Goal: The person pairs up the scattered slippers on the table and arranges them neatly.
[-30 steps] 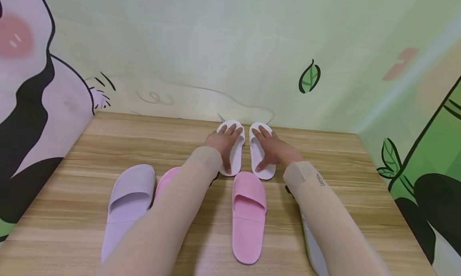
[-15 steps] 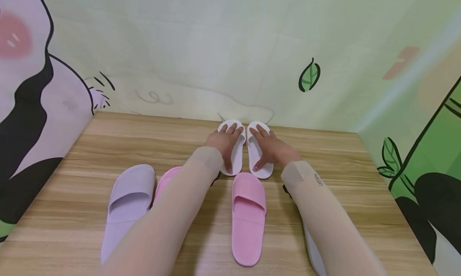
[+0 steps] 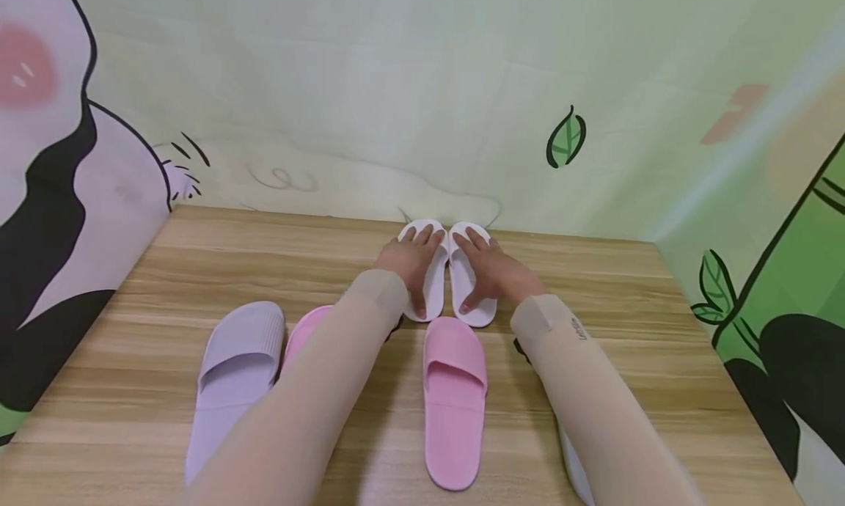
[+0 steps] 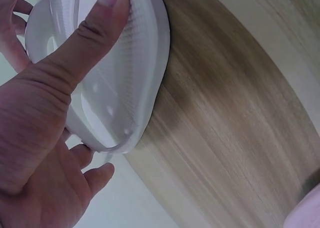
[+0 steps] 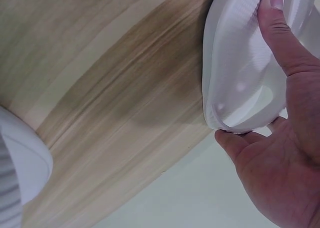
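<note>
up by the wall (image 3: 422,125), left hand (image 3: 407,261) and right hand (image 3: 499,271) have fingers spread apart on the side-by-side white slippers (image 3: 433,292), so imo brace the left one and gently square up the right.

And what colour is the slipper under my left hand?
White slipper, clearest in the head view.

The left hand (image 3: 404,262) and right hand (image 3: 496,270) each cover part of a white slipper (image 3: 434,290). The left sleeve (image 3: 310,403) hides most of a pink slipper (image 3: 305,334); the right sleeve (image 3: 601,396), its lettering (image 3: 579,328) unreadably small, hides most of a pale slipper (image 3: 575,466), cut off by the head view's bottom.
</note>
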Demonstrator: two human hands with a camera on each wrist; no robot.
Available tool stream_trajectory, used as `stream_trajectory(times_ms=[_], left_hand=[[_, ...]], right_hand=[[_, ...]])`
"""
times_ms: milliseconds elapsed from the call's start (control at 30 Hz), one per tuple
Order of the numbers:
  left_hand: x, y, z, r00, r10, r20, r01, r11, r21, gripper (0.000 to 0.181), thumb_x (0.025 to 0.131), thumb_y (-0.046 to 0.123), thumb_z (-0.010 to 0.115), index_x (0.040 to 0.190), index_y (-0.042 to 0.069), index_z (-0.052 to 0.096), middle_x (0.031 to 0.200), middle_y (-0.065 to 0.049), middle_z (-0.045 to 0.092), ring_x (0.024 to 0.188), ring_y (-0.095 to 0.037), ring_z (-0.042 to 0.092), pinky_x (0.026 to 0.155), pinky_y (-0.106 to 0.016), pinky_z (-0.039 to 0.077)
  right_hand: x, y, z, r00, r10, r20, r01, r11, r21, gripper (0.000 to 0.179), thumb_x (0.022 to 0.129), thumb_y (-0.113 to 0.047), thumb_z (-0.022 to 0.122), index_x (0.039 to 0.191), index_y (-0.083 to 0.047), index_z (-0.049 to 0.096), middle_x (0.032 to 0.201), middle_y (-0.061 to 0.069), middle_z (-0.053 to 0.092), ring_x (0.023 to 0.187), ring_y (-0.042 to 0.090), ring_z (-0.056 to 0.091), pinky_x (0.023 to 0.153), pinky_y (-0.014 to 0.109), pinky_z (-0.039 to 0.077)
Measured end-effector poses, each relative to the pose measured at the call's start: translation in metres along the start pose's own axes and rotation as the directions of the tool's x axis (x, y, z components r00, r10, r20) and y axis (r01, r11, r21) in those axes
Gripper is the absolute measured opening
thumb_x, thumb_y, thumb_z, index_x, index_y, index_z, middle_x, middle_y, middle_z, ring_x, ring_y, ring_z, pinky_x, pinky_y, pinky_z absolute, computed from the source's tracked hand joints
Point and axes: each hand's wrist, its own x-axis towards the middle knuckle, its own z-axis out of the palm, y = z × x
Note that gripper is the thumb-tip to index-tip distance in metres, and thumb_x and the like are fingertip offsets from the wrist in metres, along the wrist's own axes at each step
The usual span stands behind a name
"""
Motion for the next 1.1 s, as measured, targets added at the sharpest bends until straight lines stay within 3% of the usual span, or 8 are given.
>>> stream_trajectory(times_ms=[200,367,667,900,1100], left_hand=[[0.0034,0.0014,0.0003,1.000,-0.018,0.012,0.018,1.000,0.022,0.150,0.057,0.047,0.102,0.167,0.008,0.008,0.175,-0.015,0.011,0.160,-0.040,0.019,0.127,-0.055,0.028],[0.0038,0.0013,0.0028,0.999,-0.029,-0.016,0.029,0.998,0.062,0.149,0.055,0.049,0.102,0.166,0.008,0.012,0.174,-0.018,0.013,0.158,-0.043,0.023,0.125,-0.058,0.032],[0.0030,0.0014,0.0033,0.997,-0.045,-0.058,0.049,0.995,0.084,0.148,0.050,0.051,0.103,0.166,0.012,0.018,0.169,-0.022,0.023,0.152,-0.044,0.034,0.120,-0.062,0.038],[-0.0007,0.0035,0.0022,0.995,-0.052,-0.088,0.061,0.992,0.110,0.148,0.048,0.053,0.103,0.166,0.016,0.021,0.161,-0.021,0.032,0.146,-0.041,0.039,0.112,-0.057,0.047],[-0.0027,0.0037,0.0014,0.997,-0.036,-0.070,0.043,0.995,0.089,0.147,0.052,0.052,0.102,0.167,0.014,0.018,0.162,-0.018,0.034,0.144,-0.040,0.042,0.110,-0.054,0.050]], right_hand=[[0.0024,-0.0007,0.0017,0.999,0.043,-0.031,-0.043,0.999,0.014,0.143,0.068,-0.037,0.099,0.168,-0.020,-0.001,0.173,0.022,-0.005,0.160,0.044,0.009,0.124,0.057,0.032],[0.0037,-0.0018,0.0032,0.996,0.072,-0.054,-0.072,0.997,0.003,0.145,0.066,-0.040,0.099,0.168,-0.017,0.000,0.172,0.023,0.001,0.158,0.044,0.019,0.123,0.056,0.035],[-0.0018,-0.0073,-0.0001,0.991,0.075,-0.111,-0.087,0.990,-0.108,0.140,0.064,-0.048,0.099,0.167,-0.013,0.011,0.169,0.024,0.014,0.153,0.045,0.026,0.124,0.059,0.033],[-0.0044,-0.0071,-0.0006,0.988,0.090,-0.122,-0.103,0.989,-0.107,0.139,0.063,-0.050,0.098,0.168,-0.017,0.012,0.166,0.023,0.019,0.146,0.041,0.030,0.121,0.058,0.037],[-0.0035,-0.0027,0.0027,0.990,0.080,-0.117,-0.094,0.988,-0.121,0.142,0.063,-0.053,0.097,0.168,-0.015,0.011,0.167,0.022,0.023,0.148,0.043,0.030,0.122,0.059,0.035]])
